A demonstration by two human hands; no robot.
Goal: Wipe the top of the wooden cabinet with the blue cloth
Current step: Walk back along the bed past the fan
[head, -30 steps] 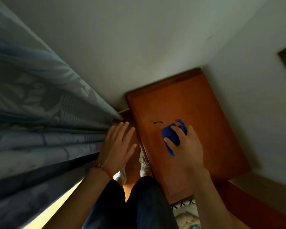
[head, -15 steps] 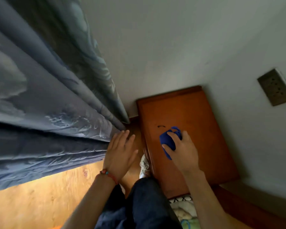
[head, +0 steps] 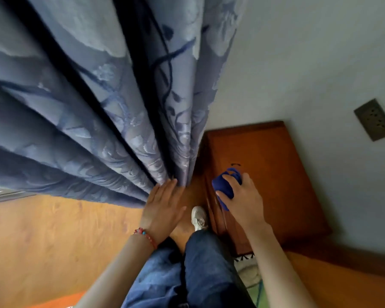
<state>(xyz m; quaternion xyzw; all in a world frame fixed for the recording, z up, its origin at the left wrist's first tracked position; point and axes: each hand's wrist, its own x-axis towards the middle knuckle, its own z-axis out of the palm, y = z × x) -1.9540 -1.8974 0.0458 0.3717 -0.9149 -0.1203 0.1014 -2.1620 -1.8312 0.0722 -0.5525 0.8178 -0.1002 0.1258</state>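
Note:
The wooden cabinet [head: 276, 165] stands in the corner, its reddish-brown top facing up at me. My right hand [head: 245, 203] grips the bunched blue cloth [head: 223, 185] and holds it over the left part of the top, near its left edge. A small dark mark [head: 235, 164] lies on the wood just beyond the cloth. My left hand [head: 163, 207] is flat with fingers spread, its fingertips touching the lower folds of the blue-grey curtain [head: 98, 107] left of the cabinet.
White walls meet behind and right of the cabinet, with a wall socket [head: 375, 118] on the right wall. My jeans-clad legs and a white shoe [head: 198, 217] stand on the wooden floor [head: 53, 241] beside the cabinet. A patterned rug [head: 249, 274] lies by my feet.
The view has swung left and up, showing more curtain and floor. My left hand has reached the curtain folds. My right hand stays with the cloth on the same part of the cabinet top.

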